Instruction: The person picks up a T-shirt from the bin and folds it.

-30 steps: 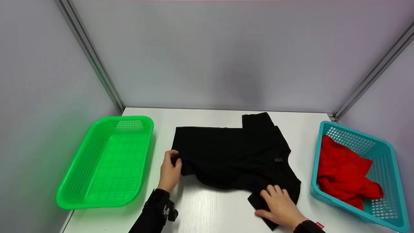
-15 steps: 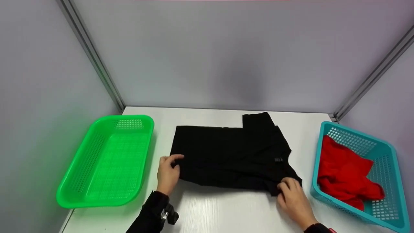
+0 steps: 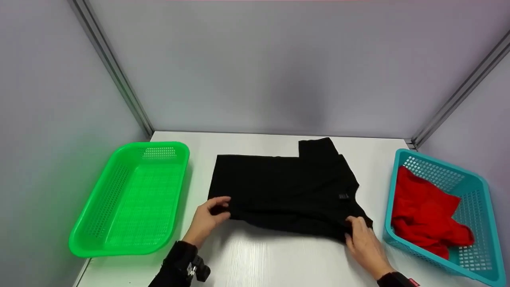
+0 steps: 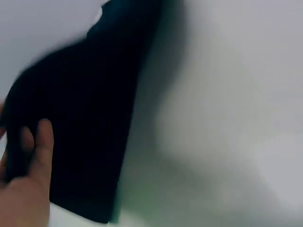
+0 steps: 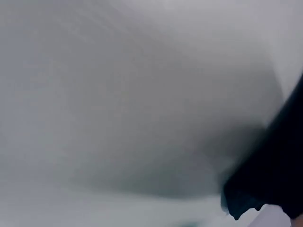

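A black short-sleeved T-shirt [image 3: 279, 179] lies on the white table, its hem to the left and its neck opening to the right. Its far sleeve sticks out toward the back wall; the near sleeve is out of sight. At the near hem corner is my left hand [image 3: 207, 219], thumb and fingers apart and curved over the cloth. The left wrist view has this hand [image 4: 28, 189] beside the dark fabric [image 4: 90, 118]. My right hand [image 3: 364, 243] pinches the shirt's near shoulder edge. In the right wrist view only a fabric edge [image 5: 270, 179] and a sliver of skin appear.
A green plastic basket [image 3: 137, 203] stands on the left of the table. On the right, a turquoise basket [image 3: 472, 219] contains a red cloth garment [image 3: 424, 211]. Grey-white panels [image 3: 255, 67] enclose the back and sides.
The near sleeve, sticking out toward me earlier, has been turned in, and the near edge now runs straighter. My right hand moved right and slightly away; my left fingers loosened at the hem.
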Action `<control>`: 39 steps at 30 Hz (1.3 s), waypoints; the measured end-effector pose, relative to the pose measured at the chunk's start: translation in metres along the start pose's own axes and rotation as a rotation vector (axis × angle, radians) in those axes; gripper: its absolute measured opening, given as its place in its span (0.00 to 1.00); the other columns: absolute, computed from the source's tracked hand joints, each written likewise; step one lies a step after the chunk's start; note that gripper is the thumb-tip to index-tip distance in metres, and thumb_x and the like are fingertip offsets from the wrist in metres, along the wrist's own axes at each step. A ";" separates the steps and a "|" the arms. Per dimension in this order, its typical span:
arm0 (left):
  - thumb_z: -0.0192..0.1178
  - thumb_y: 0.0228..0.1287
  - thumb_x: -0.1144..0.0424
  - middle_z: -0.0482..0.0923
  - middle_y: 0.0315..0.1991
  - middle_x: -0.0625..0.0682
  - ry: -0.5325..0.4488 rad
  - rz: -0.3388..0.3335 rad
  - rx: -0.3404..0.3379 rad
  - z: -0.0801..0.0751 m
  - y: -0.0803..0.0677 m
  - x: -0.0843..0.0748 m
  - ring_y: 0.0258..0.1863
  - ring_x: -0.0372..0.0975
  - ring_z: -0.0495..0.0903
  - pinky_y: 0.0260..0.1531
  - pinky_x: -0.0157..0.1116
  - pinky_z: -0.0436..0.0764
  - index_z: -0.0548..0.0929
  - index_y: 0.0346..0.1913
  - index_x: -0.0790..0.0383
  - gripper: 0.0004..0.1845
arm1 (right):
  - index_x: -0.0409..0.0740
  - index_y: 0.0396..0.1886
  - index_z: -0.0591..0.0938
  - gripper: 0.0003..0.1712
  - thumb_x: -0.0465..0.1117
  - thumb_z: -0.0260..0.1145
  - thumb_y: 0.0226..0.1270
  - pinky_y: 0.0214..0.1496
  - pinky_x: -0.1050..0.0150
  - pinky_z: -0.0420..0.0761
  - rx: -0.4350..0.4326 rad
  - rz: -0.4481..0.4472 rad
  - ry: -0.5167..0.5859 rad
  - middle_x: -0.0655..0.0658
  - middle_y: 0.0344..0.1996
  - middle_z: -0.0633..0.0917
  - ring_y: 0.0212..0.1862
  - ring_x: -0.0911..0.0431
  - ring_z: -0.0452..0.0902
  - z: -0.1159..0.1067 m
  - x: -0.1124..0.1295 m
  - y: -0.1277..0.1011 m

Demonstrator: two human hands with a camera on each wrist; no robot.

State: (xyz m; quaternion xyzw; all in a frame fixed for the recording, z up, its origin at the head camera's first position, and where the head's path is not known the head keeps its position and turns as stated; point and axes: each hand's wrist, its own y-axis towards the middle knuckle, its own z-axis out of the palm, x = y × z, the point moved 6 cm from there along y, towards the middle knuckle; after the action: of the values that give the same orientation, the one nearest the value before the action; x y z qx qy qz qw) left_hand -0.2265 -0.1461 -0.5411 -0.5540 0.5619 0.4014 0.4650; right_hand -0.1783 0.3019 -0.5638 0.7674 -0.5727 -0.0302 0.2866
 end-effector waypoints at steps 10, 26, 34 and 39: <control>0.69 0.54 0.85 0.77 0.41 0.53 0.675 0.503 -0.201 0.002 -0.017 -0.019 0.43 0.46 0.82 0.44 0.42 0.84 0.87 0.42 0.63 0.17 | 0.38 0.51 0.83 0.24 0.19 0.73 0.54 0.31 0.48 0.84 -0.106 -0.005 -0.003 0.41 0.43 0.87 0.35 0.43 0.87 -0.028 -0.006 0.008; 0.74 0.55 0.79 0.88 0.39 0.50 0.426 0.725 -0.386 -0.034 -0.026 -0.077 0.44 0.46 0.81 0.44 0.33 0.77 0.89 0.39 0.59 0.13 | 0.38 0.44 0.89 0.15 0.20 0.71 0.62 0.24 0.78 0.70 -0.243 0.198 0.444 0.51 0.34 0.89 0.26 0.70 0.75 -0.141 -0.010 0.047; 0.68 0.64 0.76 0.89 0.37 0.49 0.373 0.518 -0.094 -0.036 -0.039 -0.065 0.37 0.37 0.87 0.40 0.34 0.84 0.87 0.39 0.62 0.07 | 0.41 0.46 0.86 0.12 0.24 0.64 0.72 0.33 0.70 0.81 0.210 0.154 0.585 0.50 0.36 0.88 0.33 0.58 0.80 -0.153 -0.002 0.038; 0.65 0.70 0.70 0.82 0.27 0.45 0.390 0.299 0.092 -0.033 -0.042 -0.050 0.25 0.31 0.75 0.28 0.32 0.76 0.87 0.40 0.59 0.03 | 0.42 0.46 0.86 0.08 0.30 0.63 0.76 0.29 0.65 0.76 0.403 0.143 0.638 0.50 0.33 0.85 0.32 0.57 0.76 -0.142 -0.005 0.034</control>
State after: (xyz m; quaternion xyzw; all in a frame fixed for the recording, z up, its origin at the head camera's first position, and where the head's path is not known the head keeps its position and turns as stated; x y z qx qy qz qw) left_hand -0.1894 -0.1682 -0.4818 -0.5098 0.7345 0.3251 0.3079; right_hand -0.1559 0.3579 -0.4303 0.7374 -0.5013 0.3433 0.2952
